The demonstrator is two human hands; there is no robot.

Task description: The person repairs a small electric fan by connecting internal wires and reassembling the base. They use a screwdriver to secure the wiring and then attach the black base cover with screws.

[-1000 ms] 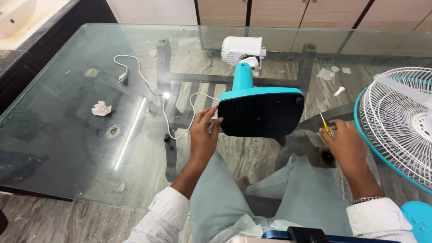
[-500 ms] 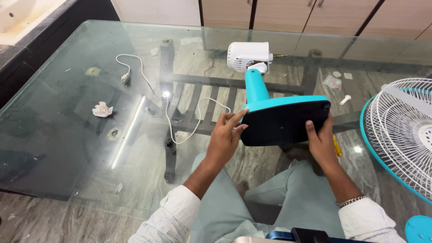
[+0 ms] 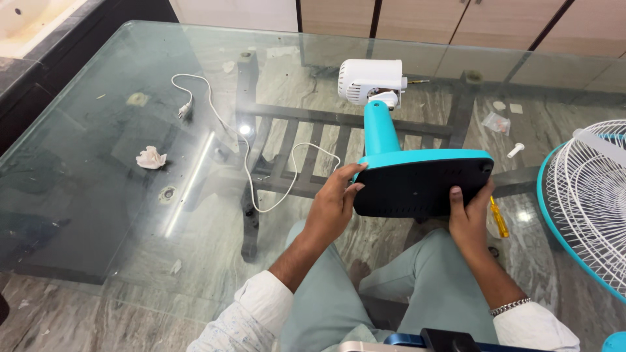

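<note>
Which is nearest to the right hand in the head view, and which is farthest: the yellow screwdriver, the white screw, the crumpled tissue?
From the right hand:
1. Yellow screwdriver, just beside it on the right.
2. White screw, farther up the glass table.
3. Crumpled tissue, far across on the left.

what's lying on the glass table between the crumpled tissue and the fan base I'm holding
In the head view, the white cord loops across the glass table between the crumpled tissue and the fan base.

Left hand (image 3: 334,203): fingers spread, palm pressed sideways, wrist bent inward.
Right hand (image 3: 471,218): gripping from below, thumb up.
Forearms: bare, angled forward and inward, light sleeves pushed back.
Right wrist: bracelet.
</note>
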